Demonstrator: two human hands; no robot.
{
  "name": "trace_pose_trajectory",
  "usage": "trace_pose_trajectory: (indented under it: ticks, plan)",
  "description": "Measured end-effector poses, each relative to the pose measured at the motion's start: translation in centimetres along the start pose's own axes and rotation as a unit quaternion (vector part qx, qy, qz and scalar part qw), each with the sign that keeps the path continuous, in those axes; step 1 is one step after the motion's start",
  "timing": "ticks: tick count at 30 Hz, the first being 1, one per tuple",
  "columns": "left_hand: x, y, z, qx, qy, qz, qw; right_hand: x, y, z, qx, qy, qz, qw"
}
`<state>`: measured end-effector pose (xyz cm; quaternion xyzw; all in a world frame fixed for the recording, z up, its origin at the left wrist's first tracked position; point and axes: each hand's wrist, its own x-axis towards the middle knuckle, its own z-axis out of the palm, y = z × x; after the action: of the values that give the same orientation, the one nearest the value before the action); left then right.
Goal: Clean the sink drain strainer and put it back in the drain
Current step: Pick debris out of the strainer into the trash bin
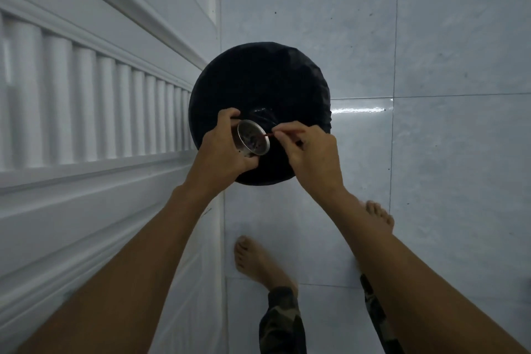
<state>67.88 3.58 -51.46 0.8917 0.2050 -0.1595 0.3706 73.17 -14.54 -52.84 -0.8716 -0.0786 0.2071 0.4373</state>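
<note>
Arms outstretched; left hand (221,152) grips strainer (253,139), right hand (311,155) pinches red stick (296,131).

No text, label, brand, number or sign can be read anywhere in view.

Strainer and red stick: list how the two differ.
The strainer is a round, shiny metal cup; the stick is thin, straight and red. The left hand grips the strainer round its body, while the right hand pinches the stick in its fingertips. The strainer is tipped on its side; the stick lies roughly level. Both are held over the black bin.
</note>
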Motion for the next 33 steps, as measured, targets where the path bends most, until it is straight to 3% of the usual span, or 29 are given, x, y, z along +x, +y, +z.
trace_pose_trajectory:
  ticks: [4, 7, 12, 18, 23, 28, 33]
  plan:
    - [0.7, 0.9, -0.6, -0.003, -0.013, 0.015, 1.000, 0.7, -0.9, 0.0, 0.056, -0.046, -0.028, 0.997]
    - [0.7, 1.3, -0.8, 0.002, -0.015, 0.006, 1.000, 1.1, -0.7, 0.1, 0.031, -0.003, 0.004, 1.000]
    - [0.9, 2.0, -0.9, 0.001, -0.026, 0.007, 1.000, 0.7, -0.8, 0.4, 0.100, -0.028, -0.016, 0.994]
    - [0.9, 2.8, -0.9, 0.011, -0.031, 0.013, 0.999, 0.5, -1.2, 0.5, 0.126, 0.021, -0.009, 0.992]
    - [0.7, 2.8, -1.2, 0.031, -0.033, 0.017, 0.999, 0.3, -1.5, 0.9, 0.050, 0.057, 0.017, 0.997]
    - [1.1, 2.6, -1.8, 0.041, -0.036, 0.003, 0.999, -0.1, -2.0, 1.2, 0.080, 0.053, -0.020, 0.995]
    - [0.9, 2.3, -2.1, 0.059, -0.042, 0.007, 0.997, -0.5, -1.2, 0.9, 0.048, 0.061, 0.017, 0.997]
